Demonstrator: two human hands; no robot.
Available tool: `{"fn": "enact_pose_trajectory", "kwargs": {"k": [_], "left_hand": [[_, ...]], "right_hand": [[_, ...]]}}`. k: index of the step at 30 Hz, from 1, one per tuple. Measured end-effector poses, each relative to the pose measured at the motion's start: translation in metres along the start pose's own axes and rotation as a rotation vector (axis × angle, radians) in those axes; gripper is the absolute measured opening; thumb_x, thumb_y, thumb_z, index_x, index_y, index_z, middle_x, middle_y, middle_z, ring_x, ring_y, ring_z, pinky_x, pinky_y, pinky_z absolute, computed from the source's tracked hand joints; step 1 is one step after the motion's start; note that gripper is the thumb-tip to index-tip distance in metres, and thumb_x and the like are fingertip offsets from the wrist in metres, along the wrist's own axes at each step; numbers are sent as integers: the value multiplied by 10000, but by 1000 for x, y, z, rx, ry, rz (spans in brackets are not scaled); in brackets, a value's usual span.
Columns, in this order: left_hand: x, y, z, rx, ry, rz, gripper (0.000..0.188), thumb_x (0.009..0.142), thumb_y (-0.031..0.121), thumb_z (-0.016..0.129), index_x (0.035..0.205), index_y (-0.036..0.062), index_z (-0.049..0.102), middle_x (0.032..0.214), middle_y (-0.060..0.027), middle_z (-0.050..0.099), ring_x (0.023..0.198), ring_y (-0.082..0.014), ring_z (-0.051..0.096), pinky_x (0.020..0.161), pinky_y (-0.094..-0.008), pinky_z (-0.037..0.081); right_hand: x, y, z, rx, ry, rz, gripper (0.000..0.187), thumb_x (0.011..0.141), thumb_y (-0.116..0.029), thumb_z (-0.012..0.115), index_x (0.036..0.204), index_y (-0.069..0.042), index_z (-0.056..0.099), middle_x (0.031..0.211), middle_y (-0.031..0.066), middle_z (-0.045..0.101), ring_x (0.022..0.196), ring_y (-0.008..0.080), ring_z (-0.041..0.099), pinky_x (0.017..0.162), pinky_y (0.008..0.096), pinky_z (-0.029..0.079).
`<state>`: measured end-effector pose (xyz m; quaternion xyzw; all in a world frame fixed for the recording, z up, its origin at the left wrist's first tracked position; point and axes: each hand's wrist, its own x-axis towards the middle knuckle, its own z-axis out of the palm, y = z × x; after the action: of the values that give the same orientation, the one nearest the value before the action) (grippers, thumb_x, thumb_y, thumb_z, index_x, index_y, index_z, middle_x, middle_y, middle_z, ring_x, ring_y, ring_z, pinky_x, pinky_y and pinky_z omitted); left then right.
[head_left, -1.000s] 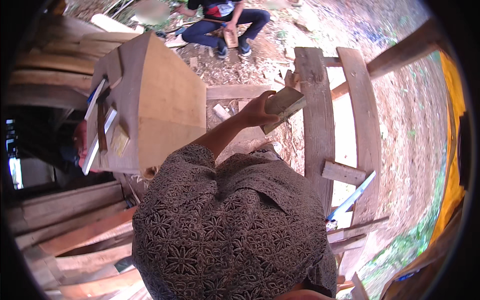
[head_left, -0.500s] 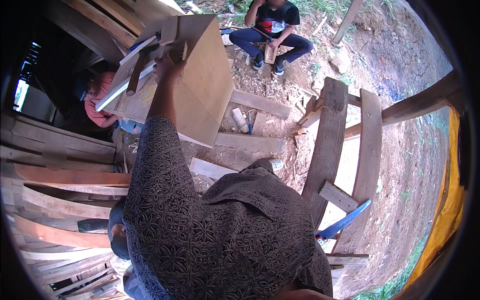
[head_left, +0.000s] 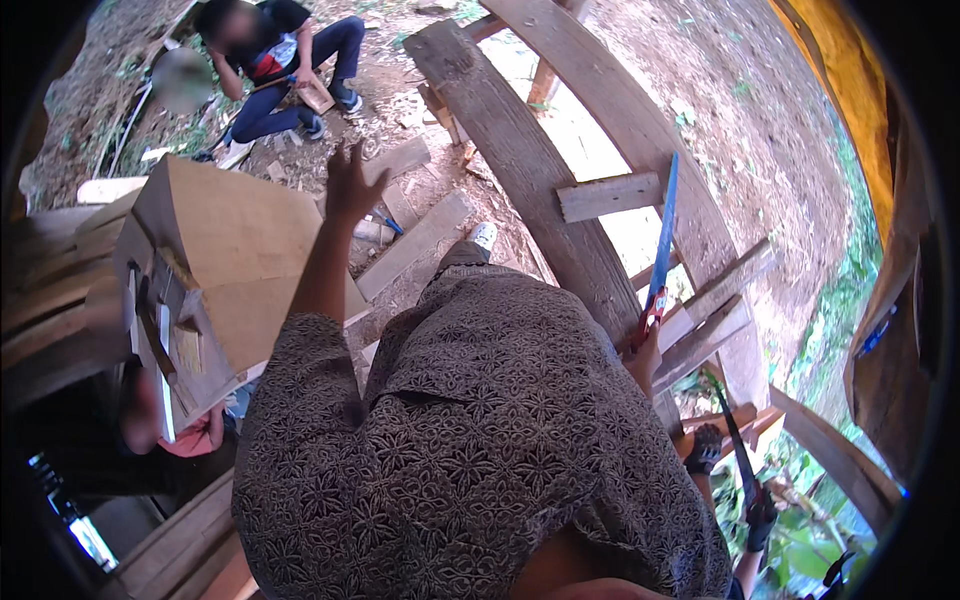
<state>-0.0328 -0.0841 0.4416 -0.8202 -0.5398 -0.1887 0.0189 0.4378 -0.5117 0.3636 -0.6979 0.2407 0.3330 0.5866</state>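
Observation:
My left hand (head_left: 352, 190) is held out in the air with fingers spread, holding nothing. Beyond it lie loose boards on the ground. In my right hand (head_left: 645, 357) is the red handle of a hand saw (head_left: 665, 240) with a blue blade, which points away from me. The blade passes by the end of a short wooden board (head_left: 608, 197) that lies across the bench planks (head_left: 535, 170). To the left stands a large plywood box (head_left: 250, 240); a hammer (head_left: 153, 330) with a wooden handle lies on its top panel.
At the far left a person (head_left: 290, 70) sits on the ground holding a small wooden piece. Gloved hands of another person (head_left: 760, 520) grip a dark saw at lower right. Somebody in a red shirt (head_left: 195, 438) is behind the box. Boards (head_left: 715, 310) lie stacked beside my right hand.
My left hand has come off the box top and moved right, now empty. My right hand has come into view on the saw, which has shifted. The whole view has turned rightward.

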Motion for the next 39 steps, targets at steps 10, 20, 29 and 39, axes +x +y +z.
{"fn": "enact_pose_trajectory", "kwargs": {"k": [10,20,29,39], "left_hand": [[-10,402,127,-204,-581,820,978,828,486,789,1594,151,283,1651,-236,211,1510,-448,240,1221,-578,227],[33,362,175,-31,-675,445,853,801,443,785,1422,-5,409,1362,-190,472,1246,-362,518,998,-502,493],[104,283,202,-106,-356,301,713,770,435,804,1244,10,484,1223,-171,517,1121,-336,563,920,-505,511],[167,225,222,-240,-299,279,740,775,479,789,1254,16,467,1245,-181,499,1132,-359,551,924,-529,479]], "right_hand": [[-36,-24,-6,242,13,-75,385,929,-272,746,1224,-104,563,997,38,610,807,147,617,594,308,515],[-57,-41,-2,280,-130,-82,296,978,-251,720,1209,-106,604,1043,32,668,849,161,659,735,359,574],[-49,-64,29,412,-179,-130,209,1031,-273,648,995,-67,644,851,52,651,800,174,649,751,336,546],[-108,-132,51,-71,-172,-430,164,1033,-156,639,1125,-22,619,899,55,674,809,156,662,774,320,559]]}}
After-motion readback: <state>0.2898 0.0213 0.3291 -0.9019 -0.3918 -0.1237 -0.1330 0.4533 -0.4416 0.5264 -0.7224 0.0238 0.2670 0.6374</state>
